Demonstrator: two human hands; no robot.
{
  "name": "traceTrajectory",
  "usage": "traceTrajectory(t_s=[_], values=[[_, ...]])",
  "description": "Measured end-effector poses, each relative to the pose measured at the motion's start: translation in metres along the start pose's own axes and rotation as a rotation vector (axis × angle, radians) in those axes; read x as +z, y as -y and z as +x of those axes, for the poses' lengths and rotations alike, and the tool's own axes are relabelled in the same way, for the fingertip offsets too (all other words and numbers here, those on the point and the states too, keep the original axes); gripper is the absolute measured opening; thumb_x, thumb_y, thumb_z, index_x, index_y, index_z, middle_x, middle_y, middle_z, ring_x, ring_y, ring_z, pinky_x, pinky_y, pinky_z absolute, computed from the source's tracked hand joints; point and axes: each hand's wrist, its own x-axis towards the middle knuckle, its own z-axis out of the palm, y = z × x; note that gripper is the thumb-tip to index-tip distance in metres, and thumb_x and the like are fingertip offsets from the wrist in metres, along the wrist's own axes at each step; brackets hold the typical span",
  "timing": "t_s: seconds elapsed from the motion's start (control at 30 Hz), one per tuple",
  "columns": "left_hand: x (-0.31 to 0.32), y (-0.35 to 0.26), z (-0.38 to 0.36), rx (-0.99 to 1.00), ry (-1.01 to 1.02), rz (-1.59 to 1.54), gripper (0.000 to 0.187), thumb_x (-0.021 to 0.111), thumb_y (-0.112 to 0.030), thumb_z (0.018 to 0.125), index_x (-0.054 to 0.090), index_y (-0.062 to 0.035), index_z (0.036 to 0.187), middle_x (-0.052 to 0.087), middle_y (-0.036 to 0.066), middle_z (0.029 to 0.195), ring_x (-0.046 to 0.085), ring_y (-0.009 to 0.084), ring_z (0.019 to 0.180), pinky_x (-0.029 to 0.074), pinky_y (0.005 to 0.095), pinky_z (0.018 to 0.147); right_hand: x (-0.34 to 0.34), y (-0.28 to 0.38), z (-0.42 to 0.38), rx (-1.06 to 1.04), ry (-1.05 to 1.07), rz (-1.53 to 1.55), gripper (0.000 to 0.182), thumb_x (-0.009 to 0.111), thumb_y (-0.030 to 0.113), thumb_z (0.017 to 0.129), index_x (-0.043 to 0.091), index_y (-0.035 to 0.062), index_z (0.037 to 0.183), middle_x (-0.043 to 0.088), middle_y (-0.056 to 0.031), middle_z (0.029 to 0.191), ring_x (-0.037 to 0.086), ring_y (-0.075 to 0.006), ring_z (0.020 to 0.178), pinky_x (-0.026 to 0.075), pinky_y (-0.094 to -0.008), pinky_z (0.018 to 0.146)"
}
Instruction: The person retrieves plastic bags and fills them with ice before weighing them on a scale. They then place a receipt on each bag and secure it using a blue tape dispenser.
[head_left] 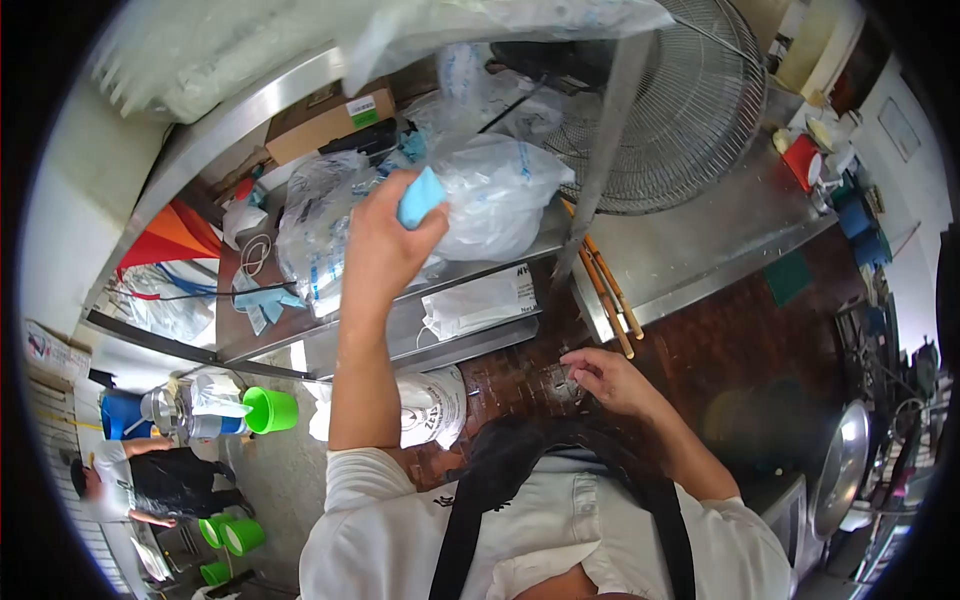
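My left hand (390, 235) is raised over a metal shelf, its thumb and fingers closed on a light blue folded piece (422, 198) that looks like cloth or thin sheet. Right behind that piece, a bulging clear plastic bag (500, 195) with blue print lies on the shelf. More crumpled plastic bags (325, 225) are to the left of my wrist. My right hand (605, 380) hangs low over the brown floor, fingers loosely bent and apart, with nothing in it.
A cardboard box (330, 122) stands at the shelf's back. The large fan (670, 110) is beyond the metal post (610, 140). Wooden poles (605, 285) lean by the steel counter (690, 260). A white sack (435, 405) sits below. Another person (165, 480) stands at lower left near green buckets (270, 410).
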Motion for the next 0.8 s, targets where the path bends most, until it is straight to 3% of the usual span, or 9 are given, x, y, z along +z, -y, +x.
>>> traceTrajectory(t_s=[0.1,0.17,0.33,0.43,0.5,0.6,0.7,0.77,0.8], values=[[0.010,-0.014,0.015,-0.016,0.068,0.076,0.038,0.080,-0.025,0.082,0.068,-0.0010,0.108,0.069,0.018,0.086,0.065,0.0308,0.076,0.052,0.0391,0.073,-0.010,-0.021,-0.005,-0.022,-0.002,0.045,0.028,0.063,0.012,0.100,0.066,0.0048,0.127,0.072,-0.0105,0.097,0.070,-0.0202,0.087,0.055,-0.0333,0.081],[0.016,-0.021,0.024,-0.075,0.141,0.145,0.039,0.078,-0.025,0.081,0.068,-0.0011,0.109,0.071,0.026,0.094,0.068,0.0465,0.089,0.054,0.0478,0.078,-0.023,-0.028,-0.011,-0.017,0.000,0.083,0.028,0.062,0.012,0.100,0.065,0.0048,0.127,0.072,-0.0101,0.097,0.070,-0.0202,0.087,0.055,-0.0336,0.081],[0.032,-0.054,0.017,-0.057,0.116,0.236,0.038,0.079,-0.025,0.081,0.068,0.0005,0.107,0.070,0.021,0.083,0.070,0.0349,0.077,0.054,0.0415,0.073,-0.082,-0.062,-0.047,-0.102,-0.050,0.029,0.027,0.062,0.011,0.100,0.065,0.0038,0.127,0.072,-0.0107,0.097,0.069,-0.0184,0.087,0.055,-0.0328,0.082],[0.046,-0.049,0.014,-0.176,0.045,0.312,0.039,0.079,-0.027,0.082,0.069,-0.0010,0.110,0.068,0.014,0.078,0.068,0.0211,0.071,0.054,0.0379,0.065,-0.128,-0.117,-0.076,-0.036,-0.103,0.121,0.027,0.062,0.011,0.101,0.065,0.0037,0.127,0.072,-0.0104,0.098,0.069,-0.0179,0.088,0.055,-0.0319,0.083],[0.054,-0.081,0.028,-0.349,0.072,0.251,0.043,0.078,-0.030,0.083,0.069,-0.0013,0.113,0.069,0.016,0.077,0.067,0.0229,0.061,0.053,0.0377,0.055,-0.163,-0.144,-0.099,0.045,-0.125,0.174,0.027,0.062,0.011,0.101,0.065,0.0040,0.126,0.073,-0.0092,0.098,0.068,-0.0170,0.087,0.055,-0.0315,0.083],[0.084,-0.100,0.045,-0.314,0.045,0.472,0.045,0.077,-0.033,0.084,0.068,-0.0007,0.114,0.069,0.018,0.078,0.066,0.0245,0.054,0.051,0.0379,0.047,-0.213,-0.186,-0.124,0.043,-0.096,0.218,0.027,0.062,0.009,0.101,0.065,0.0037,0.127,0.072,-0.0087,0.099,0.067,-0.0162,0.088,0.055,-0.0312,0.084],[0.094,-0.094,0.060,-0.453,-0.005,0.527,0.047,0.078,-0.034,0.084,0.068,-0.0004,0.116,0.070,0.020,0.081,0.066,0.0262,0.055,0.052,0.0385,0.048,-0.256,-0.206,-0.144,0.040,-0.113,0.197,0.028,0.061,0.008,0.101,0.064,0.0042,0.128,0.072,-0.0088,0.099,0.067,-0.0166,0.089,0.054,-0.0313,0.084],[0.096,-0.090,0.050,-0.451,-0.025,0.559,0.045,0.076,-0.033,0.084,0.069,0.0001,0.115,0.071,0.020,0.085,0.069,0.0276,0.064,0.054,0.0400,0.058,-0.280,-0.224,-0.155,0.019,-0.152,0.197,0.028,0.061,0.007,0.100,0.064,0.0044,0.128,0.071,-0.0089,0.098,0.067,-0.0173,0.088,0.054,-0.0313,0.085],[0.092,-0.087,0.040,-0.315,-0.068,0.645,0.048,0.076,-0.034,0.085,0.068,0.0025,0.116,0.072,0.019,0.088,0.071,0.0290,0.073,0.055,0.0411,0.065,-0.291,-0.236,-0.160,0.002,-0.155,0.214,0.029,0.062,0.007,0.099,0.064,0.0045,0.128,0.071,-0.0095,0.098,0.068,-0.0183,0.088,0.054,-0.0314,0.084]])
